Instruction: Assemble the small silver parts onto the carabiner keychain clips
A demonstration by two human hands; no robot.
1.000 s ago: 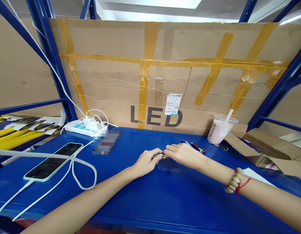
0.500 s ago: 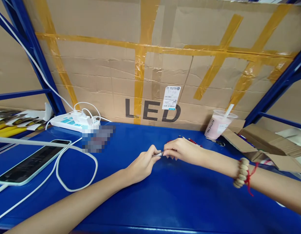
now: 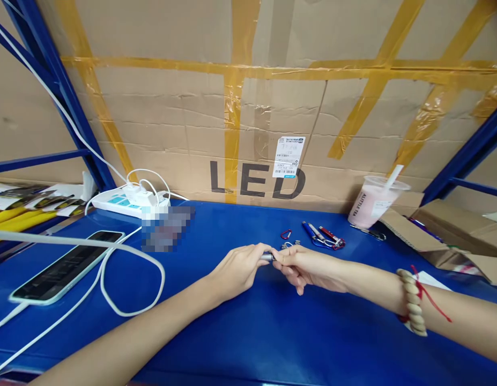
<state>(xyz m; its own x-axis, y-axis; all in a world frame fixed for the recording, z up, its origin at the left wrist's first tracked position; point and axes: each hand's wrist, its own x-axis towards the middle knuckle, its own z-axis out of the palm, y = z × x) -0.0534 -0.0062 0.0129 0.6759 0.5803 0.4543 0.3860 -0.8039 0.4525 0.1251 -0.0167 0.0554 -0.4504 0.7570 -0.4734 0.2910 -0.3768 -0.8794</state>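
Note:
My left hand [image 3: 239,271] pinches a small silver metal tube [image 3: 267,257], which looks like the body of a keychain penlight. At the tube's dark right end, my right hand [image 3: 298,264] closes thumb and index finger on it, the other fingers loosely curled below. Both hands meet just above the blue table; part of the tube is hidden by fingers. Behind the right hand lie a small red carabiner [image 3: 286,234] and some tiny metal clips [image 3: 289,245]. Farther right rest several pen-shaped tubes [image 3: 313,233] in blue, silver and red, with carabiners at their ends.
A pink drink cup [image 3: 371,203] with a straw stands at the back right, beside an open cardboard box [image 3: 453,236]. At left are a charging phone [image 3: 67,268], looped white cable [image 3: 162,279] and a power strip [image 3: 111,201]. A large carton [image 3: 184,123] walls the back.
My right hand has turned over and lowered, its fingers now below the tube. The left fingers have rolled forward over the tube. The view has shifted slightly, uncovering the carabiners and pen-shaped tubes.

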